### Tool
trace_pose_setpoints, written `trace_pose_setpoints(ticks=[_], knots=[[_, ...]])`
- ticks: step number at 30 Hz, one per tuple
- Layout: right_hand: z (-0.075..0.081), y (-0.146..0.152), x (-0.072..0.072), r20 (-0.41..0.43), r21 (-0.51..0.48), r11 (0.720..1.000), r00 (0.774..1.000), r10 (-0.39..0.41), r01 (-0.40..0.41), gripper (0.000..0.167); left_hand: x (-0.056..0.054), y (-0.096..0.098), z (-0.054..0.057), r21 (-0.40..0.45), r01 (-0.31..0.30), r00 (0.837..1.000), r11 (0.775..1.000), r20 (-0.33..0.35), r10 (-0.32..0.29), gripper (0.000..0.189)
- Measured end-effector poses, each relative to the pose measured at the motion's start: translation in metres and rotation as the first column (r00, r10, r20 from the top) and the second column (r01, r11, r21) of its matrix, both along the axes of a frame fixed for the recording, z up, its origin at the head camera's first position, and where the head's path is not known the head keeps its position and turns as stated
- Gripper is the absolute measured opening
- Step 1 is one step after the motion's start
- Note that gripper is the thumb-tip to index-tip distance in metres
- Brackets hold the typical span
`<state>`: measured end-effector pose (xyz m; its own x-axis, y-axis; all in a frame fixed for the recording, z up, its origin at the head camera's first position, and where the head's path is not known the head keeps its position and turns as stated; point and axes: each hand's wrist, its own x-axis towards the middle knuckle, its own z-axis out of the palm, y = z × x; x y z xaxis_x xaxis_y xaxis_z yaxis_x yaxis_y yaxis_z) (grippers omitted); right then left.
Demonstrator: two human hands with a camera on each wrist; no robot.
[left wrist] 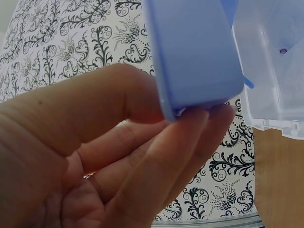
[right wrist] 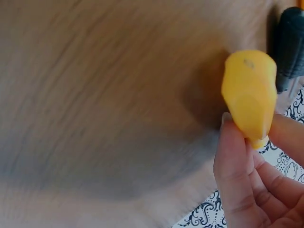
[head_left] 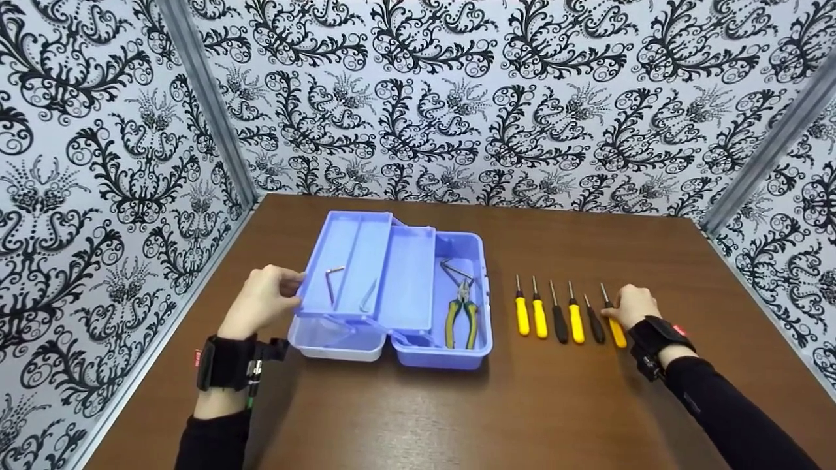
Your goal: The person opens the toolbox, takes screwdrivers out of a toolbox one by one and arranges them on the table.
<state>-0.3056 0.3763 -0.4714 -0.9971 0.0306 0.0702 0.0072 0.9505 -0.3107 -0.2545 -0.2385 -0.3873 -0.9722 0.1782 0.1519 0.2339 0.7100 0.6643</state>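
Observation:
A light-blue toolbox (head_left: 444,358) stands unfolded on the table, its stepped trays raised to the left. My left hand (head_left: 259,300) grips the outer edge of the upper tray (head_left: 341,238), thumb and fingers around its corner in the left wrist view. Two hex keys lie in that tray. Pliers (head_left: 471,334) with green-and-yellow handles and a bent metal key (head_left: 457,269) lie in the deep compartment. Over on the right, my right hand (head_left: 633,305) pinches a yellow-handled screwdriver (right wrist: 251,90), the rightmost of a row; its handle end faces the right wrist camera.
Several more screwdrivers, with yellow handles (head_left: 539,320) and black handles (head_left: 560,325), lie side by side between the toolbox and my right hand. Patterned wall panels (head_left: 444,117) enclose the brown table (head_left: 418,418) at the back and sides.

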Motion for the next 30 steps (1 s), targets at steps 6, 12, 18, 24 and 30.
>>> trace_pose_setpoints(ticks=[6,12,18,24,30], knots=[[-0.002,0.000,-0.003,0.020,0.045,0.999,1.000,-0.023,0.022,0.035,0.000,0.001,0.001,-0.013,-0.002,1.000,1.000,-0.026,0.002,0.040],[0.002,0.001,-0.002,0.041,0.032,0.999,0.999,-0.028,0.026,0.038,-0.001,0.003,0.003,-0.019,-0.005,1.000,1.000,-0.020,0.005,0.040],[0.012,0.001,0.002,0.055,0.033,0.999,0.998,-0.014,0.012,0.043,-0.001,0.003,0.003,-0.017,-0.007,1.000,1.000,-0.015,0.007,0.039],[0.023,-0.012,0.009,0.030,0.110,0.994,0.999,0.026,-0.029,0.047,0.000,0.002,0.002,-0.022,-0.019,1.000,1.000,-0.004,0.019,0.040],[0.034,-0.038,0.020,-0.062,0.177,0.980,0.992,0.109,-0.097,0.065,0.001,0.000,-0.001,-0.022,-0.028,1.000,0.999,-0.003,0.028,0.040]])
